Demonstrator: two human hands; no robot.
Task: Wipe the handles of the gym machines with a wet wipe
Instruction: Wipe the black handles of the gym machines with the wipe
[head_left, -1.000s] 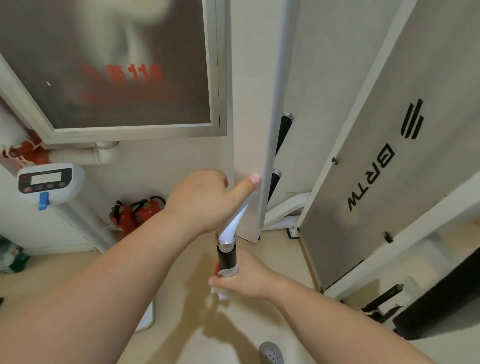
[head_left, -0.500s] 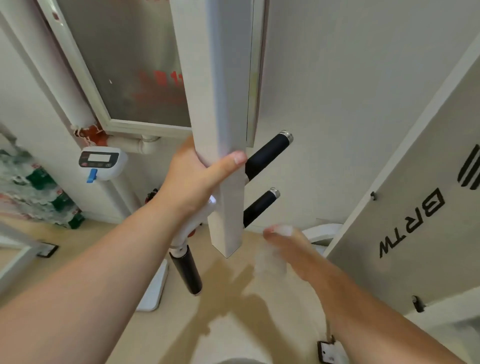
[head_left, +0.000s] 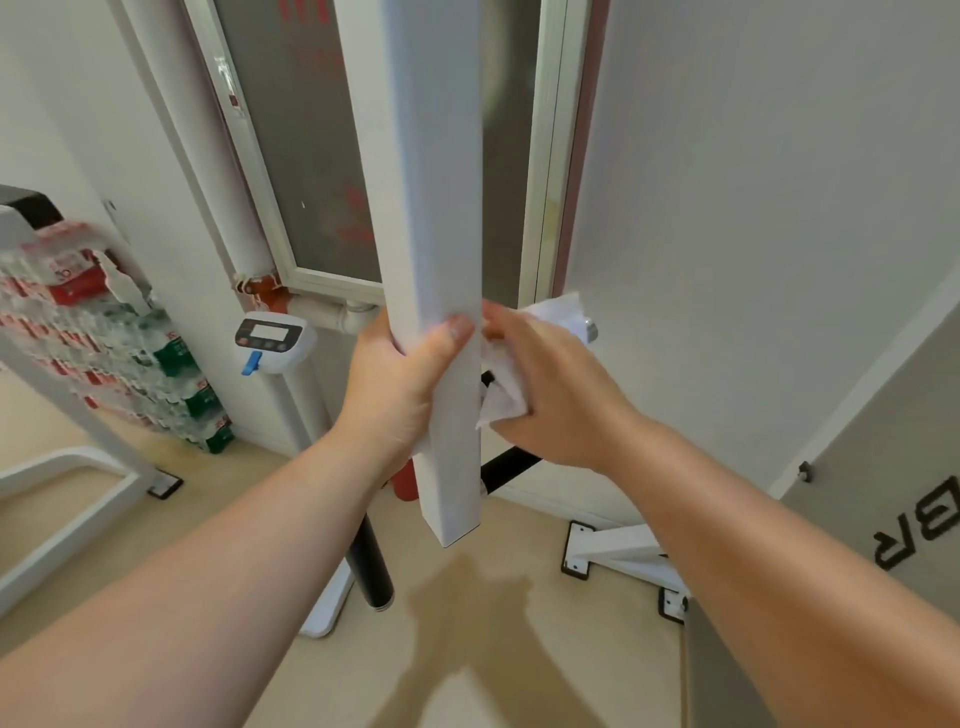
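Beige floor (head_left: 519, 649) and white walls frame a frosted window (head_left: 311, 156), with a white square post (head_left: 441, 208) of a gym machine hanging down in front of it. The person's left hand (head_left: 395, 384) is clenched around this post, its thumb lying across the front face. Just right of the post, the right hand (head_left: 556, 384) grasps a white wet wipe (head_left: 506, 402), wrapped around the upper handle (head_left: 589, 330). Only the handle's silver end cap and a small black part next to the post show past the wipe. A second black handle (head_left: 506, 465) sticks out below the right wrist, and a third (head_left: 371, 566) points down toward the floor under the left forearm. Stacked packs of bottled water (head_left: 104, 338) stand at the left, near a scale display (head_left: 272, 338) on a white column. A grey machine panel (head_left: 883, 493) with black letters fills the right edge.
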